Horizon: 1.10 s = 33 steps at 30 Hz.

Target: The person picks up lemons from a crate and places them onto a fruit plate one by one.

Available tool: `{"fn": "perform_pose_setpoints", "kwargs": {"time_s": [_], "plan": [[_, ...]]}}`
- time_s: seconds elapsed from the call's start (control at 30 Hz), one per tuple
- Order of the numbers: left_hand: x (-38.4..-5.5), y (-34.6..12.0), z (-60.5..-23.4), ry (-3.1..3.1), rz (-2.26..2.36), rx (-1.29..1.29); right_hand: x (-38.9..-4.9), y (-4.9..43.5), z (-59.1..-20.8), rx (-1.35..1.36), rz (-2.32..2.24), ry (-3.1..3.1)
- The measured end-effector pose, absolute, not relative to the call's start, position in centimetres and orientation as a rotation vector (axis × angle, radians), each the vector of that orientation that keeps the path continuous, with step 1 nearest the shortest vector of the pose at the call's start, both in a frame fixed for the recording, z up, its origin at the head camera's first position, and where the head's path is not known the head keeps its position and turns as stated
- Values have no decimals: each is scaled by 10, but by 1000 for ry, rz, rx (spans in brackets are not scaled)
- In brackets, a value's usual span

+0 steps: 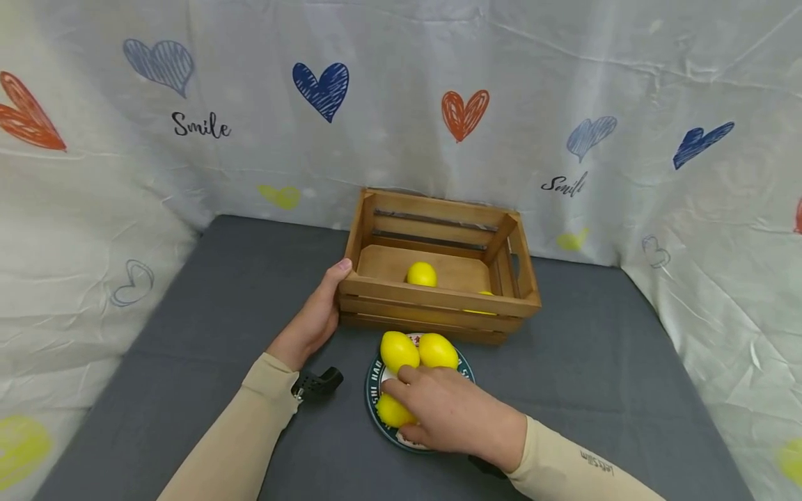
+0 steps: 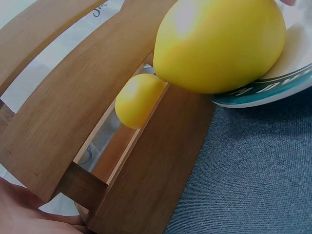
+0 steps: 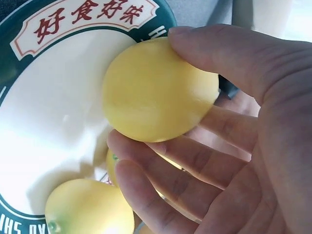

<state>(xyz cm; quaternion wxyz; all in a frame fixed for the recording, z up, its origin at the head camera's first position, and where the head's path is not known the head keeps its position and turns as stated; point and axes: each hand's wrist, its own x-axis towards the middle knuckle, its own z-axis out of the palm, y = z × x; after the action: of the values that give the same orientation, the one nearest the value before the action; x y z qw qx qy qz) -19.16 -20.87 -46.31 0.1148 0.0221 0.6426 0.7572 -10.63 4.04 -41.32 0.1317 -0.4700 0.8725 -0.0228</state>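
My right hand (image 1: 454, 410) is over a round plate (image 1: 372, 390) with a dark green, lettered rim. Thumb and fingertips hold a yellow lemon (image 3: 158, 90) at the plate's near left part. Two more lemons, one on the left (image 1: 399, 351) and one on the right (image 1: 438, 351), lie at the plate's far side. Behind the plate stands a slatted wooden crate (image 1: 432, 313). My left hand (image 1: 316, 313) grips its left front corner, thumb up by the top edge; its other fingers are mostly hidden. Inside the crate are a lemon (image 1: 422, 274) and another partly hidden lemon (image 1: 484, 311) behind the front slats.
A grey cloth (image 1: 583, 390) covers the table. Behind it hangs a white curtain (image 1: 395, 139) printed with hearts and words, close to the crate's back. A black strap (image 1: 319, 383) is on my left wrist. The crate's right end has a handle cutout.
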Motion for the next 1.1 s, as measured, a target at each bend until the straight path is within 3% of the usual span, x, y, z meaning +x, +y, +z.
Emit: {"fn": "perform_pose_setpoints", "kwargs": {"time_s": [0.47,0.87,1.1], "plan": [[-193,-210,-459,1906,2219,79,-117,49,-375,-1392,-69,2622],[-190,-212,-466,1890,2207,108,-151,58,-295,-1431,-119,2698],[-190,-211,-467,1893,2219,99,-182,56,-266,-1335,-156,2710]]}}
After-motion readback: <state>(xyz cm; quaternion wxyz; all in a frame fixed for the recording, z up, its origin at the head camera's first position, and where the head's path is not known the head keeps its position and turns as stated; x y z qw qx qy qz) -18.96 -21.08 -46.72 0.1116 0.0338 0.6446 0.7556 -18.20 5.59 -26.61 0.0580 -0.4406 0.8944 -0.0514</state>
